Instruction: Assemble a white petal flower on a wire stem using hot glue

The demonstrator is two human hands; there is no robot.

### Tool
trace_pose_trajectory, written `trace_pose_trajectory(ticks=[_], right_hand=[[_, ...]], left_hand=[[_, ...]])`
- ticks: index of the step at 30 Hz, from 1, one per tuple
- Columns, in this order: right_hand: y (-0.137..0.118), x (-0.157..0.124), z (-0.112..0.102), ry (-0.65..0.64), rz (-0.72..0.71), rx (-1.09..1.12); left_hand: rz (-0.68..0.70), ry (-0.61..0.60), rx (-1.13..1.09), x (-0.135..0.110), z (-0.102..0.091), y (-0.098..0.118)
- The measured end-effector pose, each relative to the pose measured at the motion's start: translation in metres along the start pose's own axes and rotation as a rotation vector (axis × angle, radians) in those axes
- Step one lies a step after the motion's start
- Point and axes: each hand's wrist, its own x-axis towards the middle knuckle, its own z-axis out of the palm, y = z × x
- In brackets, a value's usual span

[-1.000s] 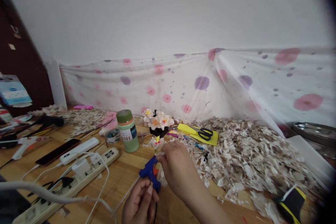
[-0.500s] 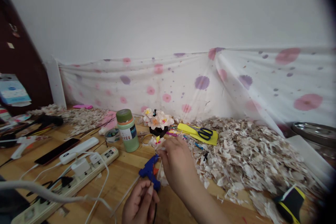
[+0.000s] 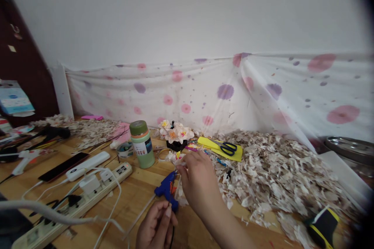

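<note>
My left hand is closed, thumb and forefinger pinching a thin dark stem that stands upright, its lower end curving out below the fingers. At the stem's top sits a small pale flower with a yellow and pink centre. My right hand is closed at that flower, its fingertips bent against the petals; the exact grip is partly hidden. Behind the stem lies a blue glue gun on the wooden table. Beyond the flower stands a dark pot of pale flowers.
A big heap of dry pale petals covers the right side. Scissors lie on a yellow sheet. A green jar stands left of the pot. Nearer are a power strip with cables and a black phone.
The flower has shifted slightly right and up, closer to my right fingers. More of the dark stem shows above my left hand, which stays nearly in place.
</note>
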Motion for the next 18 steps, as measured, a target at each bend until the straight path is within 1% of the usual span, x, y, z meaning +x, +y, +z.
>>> trace_pose_trajectory(ticks=[6, 12, 18], right_hand=[[0.0019, -0.0006, 0.0042, 0.062, -0.015, -0.001], [0.0050, -0.0009, 0.0080, 0.150, -0.057, 0.010], [0.0062, -0.0005, 0.0092, 0.164, -0.068, 0.008]], left_hand=[[0.005, 0.051, -0.028, -0.0041, 0.0041, 0.0035], [-0.002, 0.042, 0.005, -0.0046, 0.0033, 0.0031], [0.030, 0.030, 0.006, -0.0047, 0.0026, 0.0014]])
